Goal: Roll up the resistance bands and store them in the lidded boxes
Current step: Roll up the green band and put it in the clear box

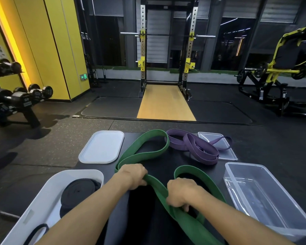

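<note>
A wide green resistance band [145,147] lies in loose loops across the black bench top [157,167]. My left hand [133,175] grips a fold of it near the middle. My right hand [183,193] grips the same band closer to me, fingers curled under it. A purple band [198,145] lies tangled at the back right, partly over a clear lid [228,154]. A rolled black band [78,191] sits inside the white box [48,188] at the left. An empty clear box [265,197] stands at the right.
A white lid [102,147] lies at the back left of the bench. A dumbbell rack [16,101] stands on the floor to the left, a squat rack [166,50] straight ahead, and a yellow machine [279,68] at the far right.
</note>
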The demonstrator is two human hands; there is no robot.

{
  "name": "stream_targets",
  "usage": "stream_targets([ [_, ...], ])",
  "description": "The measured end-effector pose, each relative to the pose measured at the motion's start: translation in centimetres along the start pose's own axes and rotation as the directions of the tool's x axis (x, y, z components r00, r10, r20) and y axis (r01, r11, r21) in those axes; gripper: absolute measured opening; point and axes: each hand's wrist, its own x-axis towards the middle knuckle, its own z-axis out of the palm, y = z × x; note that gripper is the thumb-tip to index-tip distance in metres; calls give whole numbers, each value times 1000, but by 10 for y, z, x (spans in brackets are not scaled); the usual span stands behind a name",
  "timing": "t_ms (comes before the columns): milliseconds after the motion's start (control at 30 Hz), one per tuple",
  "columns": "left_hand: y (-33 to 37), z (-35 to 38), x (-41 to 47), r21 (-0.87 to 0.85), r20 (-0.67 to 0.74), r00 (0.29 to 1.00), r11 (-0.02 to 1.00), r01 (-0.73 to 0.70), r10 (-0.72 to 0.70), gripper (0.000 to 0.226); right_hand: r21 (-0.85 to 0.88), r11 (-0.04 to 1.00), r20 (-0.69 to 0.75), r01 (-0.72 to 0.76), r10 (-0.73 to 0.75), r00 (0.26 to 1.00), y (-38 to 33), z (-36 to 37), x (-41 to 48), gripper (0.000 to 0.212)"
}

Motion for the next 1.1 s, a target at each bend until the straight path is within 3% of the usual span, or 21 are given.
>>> stream_targets([
  [133,9,2,-13,-156,-74,959,947,-282,273,92,-15,994,-44,111,-112,993,4,-4,1,21],
  [233,36,6,-15,-150,-125,907,896,-418,402,69,-4,979,-62,203,-203,977,10,-1,1,34],
  [300,43,8,-14,-173,-129,906,890,-421,403,55,61,971,-75,233,-228,971,17,-2,-3,43],
  [467,17,9,-10,-228,-100,923,894,-385,372,25,27,977,-36,213,-212,977,28,-14,-15,71],
  [600,-25,-1,-8,-203,-117,956,936,-287,268,36,3,975,-113,222,-220,969,38,-29,-19,60],
  [700,-40,-6,-12,-84,-49,970,967,-242,238,45,-174,957,-128,233,-256,958,50,-29,-4,39],
  [767,-34,-7,-16,-101,9,964,960,-262,264,48,-234,944,-169,233,-275,946,57,-22,9,60],
  [867,-23,-8,-23,-143,39,963,955,-259,267,53,-180,953,-311,242,-289,906,62,-9,29,79],
  [967,-21,-6,-31,-169,21,965,952,-254,261,38,-215,947,-385,240,-308,870,61,3,44,90],
  [1033,-22,-5,-35,-151,29,963,953,-262,269,34,-324,912,-401,252,-374,836,56,7,49,82],
  [1100,-23,-5,-35,-139,73,959,955,-262,274,31,-435,865,-396,251,-434,809,52,7,48,57],
])
